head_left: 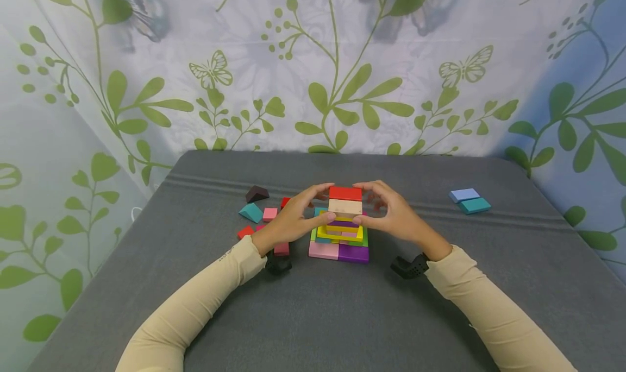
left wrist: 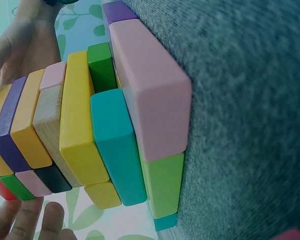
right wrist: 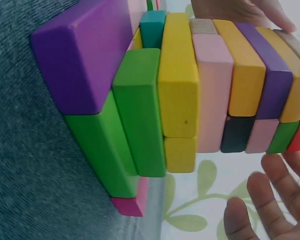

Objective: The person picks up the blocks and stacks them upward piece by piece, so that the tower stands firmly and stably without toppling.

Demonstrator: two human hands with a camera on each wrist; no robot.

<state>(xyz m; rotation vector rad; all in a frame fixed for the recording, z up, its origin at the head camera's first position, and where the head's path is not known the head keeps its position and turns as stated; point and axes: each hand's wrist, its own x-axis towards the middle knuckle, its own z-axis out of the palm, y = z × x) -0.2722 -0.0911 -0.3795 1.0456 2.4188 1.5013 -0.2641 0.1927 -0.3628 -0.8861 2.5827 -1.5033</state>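
A stepped tower of coloured wooden blocks stands at mid-table, with a pink block [head_left: 324, 250] and a purple block [head_left: 354, 254] along its front base. On top, a plain wooden block [head_left: 345, 208] sits in front of a red block [head_left: 345, 193]. My left hand [head_left: 290, 220] and right hand [head_left: 397, 214] grip this top layer from both sides, thumbs at the plain block's front corners, index fingers at the red block's far corners. In the left wrist view, yellow [left wrist: 80, 120] and teal [left wrist: 119, 145] blocks form lower layers; the right wrist view shows a green block [right wrist: 137, 90] there.
Left of the tower lie several loose blocks, among them a dark arch-notched block [head_left: 256, 193], a teal triangle [head_left: 251, 213] and a pink block [head_left: 270, 214]. Light blue [head_left: 464, 195] and teal [head_left: 475, 206] blocks lie at right on the grey tabletop [head_left: 342, 317]. A leaf-patterned curtain [head_left: 274, 106] hangs behind.
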